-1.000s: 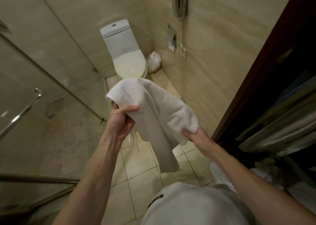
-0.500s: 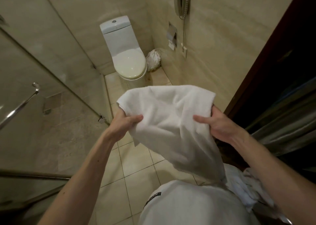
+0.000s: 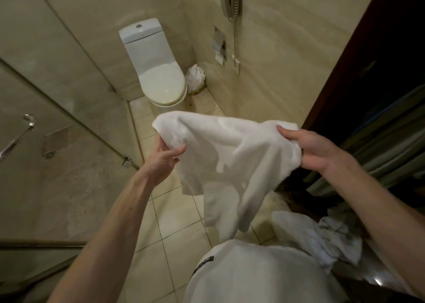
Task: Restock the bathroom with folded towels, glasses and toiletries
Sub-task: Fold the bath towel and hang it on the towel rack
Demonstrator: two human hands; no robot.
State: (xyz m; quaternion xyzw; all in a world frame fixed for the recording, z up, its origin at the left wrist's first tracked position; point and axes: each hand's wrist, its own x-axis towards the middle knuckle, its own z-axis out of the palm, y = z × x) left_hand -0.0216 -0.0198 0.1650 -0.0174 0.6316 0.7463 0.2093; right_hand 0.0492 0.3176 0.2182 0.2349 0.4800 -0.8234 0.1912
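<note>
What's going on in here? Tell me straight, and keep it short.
A person stands in a bathroom and holds a white towel up by its top edge. The left hand pinches one corner and the right hand grips the other. The towel hangs loose above the tiled floor and is not yet folded. The toilet ahead has its lid closed. Crumpled white linen lies at the lower right.
</note>
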